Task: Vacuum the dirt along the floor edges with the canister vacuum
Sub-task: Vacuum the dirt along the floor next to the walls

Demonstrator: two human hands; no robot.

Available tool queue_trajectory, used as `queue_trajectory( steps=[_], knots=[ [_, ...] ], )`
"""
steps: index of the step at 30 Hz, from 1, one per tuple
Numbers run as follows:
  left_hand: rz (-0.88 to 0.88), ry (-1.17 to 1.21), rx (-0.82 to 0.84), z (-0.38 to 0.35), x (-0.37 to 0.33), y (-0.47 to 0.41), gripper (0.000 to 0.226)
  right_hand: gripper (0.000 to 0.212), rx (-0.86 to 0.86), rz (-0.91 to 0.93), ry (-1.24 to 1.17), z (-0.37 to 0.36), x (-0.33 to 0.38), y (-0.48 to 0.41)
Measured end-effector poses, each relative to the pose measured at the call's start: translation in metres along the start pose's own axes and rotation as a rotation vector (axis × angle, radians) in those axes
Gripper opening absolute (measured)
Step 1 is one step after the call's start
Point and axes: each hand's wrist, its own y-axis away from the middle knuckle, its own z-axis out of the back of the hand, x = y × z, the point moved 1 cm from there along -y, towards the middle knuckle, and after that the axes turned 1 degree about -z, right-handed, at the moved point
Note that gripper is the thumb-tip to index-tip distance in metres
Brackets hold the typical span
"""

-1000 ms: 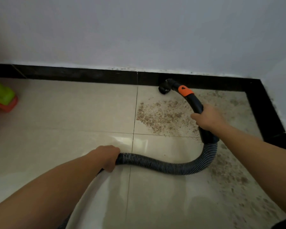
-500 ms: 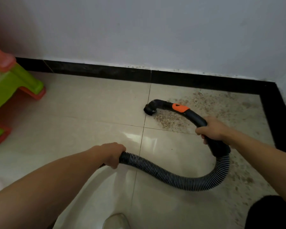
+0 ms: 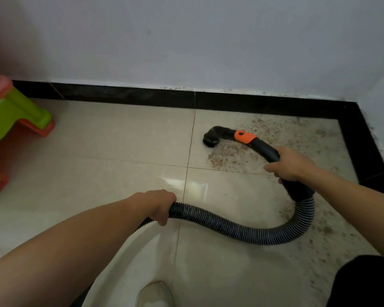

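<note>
stool (image 3: 16, 116) far left — baseboard (image 3: 124, 95) behind dirt (image 3: 231, 156), nozzle (image 3: 211, 138).

Hose (image 3: 231, 227) hidden past left forearm, green plastic piece (image 3: 20, 109) cut off left, shoe (image 3: 155, 294) cropped below

Count, head view.
Hands: 2, the left hand (image 3: 160, 204) and the right hand (image 3: 290, 166).
Ribbed hose (image 3: 231, 229): 1.
Curved handle (image 3: 264, 149): 1, carrying 1 orange collar (image 3: 245, 136).
Nozzle mouth (image 3: 211, 140): 1.
Shoe toe (image 3: 154, 294): 1.
Green-and-orange plastic item (image 3: 16, 111), cut off at the left edge: 1 piece or 2, cannot tell.
Floor tiles (image 3: 120, 134) meeting at the grout cross: 4.
Walls (image 3: 186, 41): 2.
</note>
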Motion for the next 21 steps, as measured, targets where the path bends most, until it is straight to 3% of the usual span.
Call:
queue_trajectory(
  steps=[3,9,16,18,21],
  knots=[
    [0.058,-0.017,-0.018,0.003,0.011,-0.004,0.039,0.034,-0.125,-0.067,-0.009,0.008,0.005,-0.012],
    [0.111,-0.043,0.017,0.0,0.049,0.0,0.039,0.032,0.211,0.008,-0.667,0.01,0.021,-0.003],
    [0.19,0.167,-0.116,-0.037,0.045,0.066,0.031,0.021,0.156,-0.007,-0.851,0.038,0.053,0.066],
    [0.206,0.192,-0.16,-0.043,0.028,0.101,0.035,0.015,0.126,-0.033,-0.84,0.05,0.062,0.093],
    [0.182,0.301,-0.081,-0.043,-0.009,0.166,0.05,0.012,0.04,-0.078,-0.802,0.071,0.077,0.14]
  ],
)
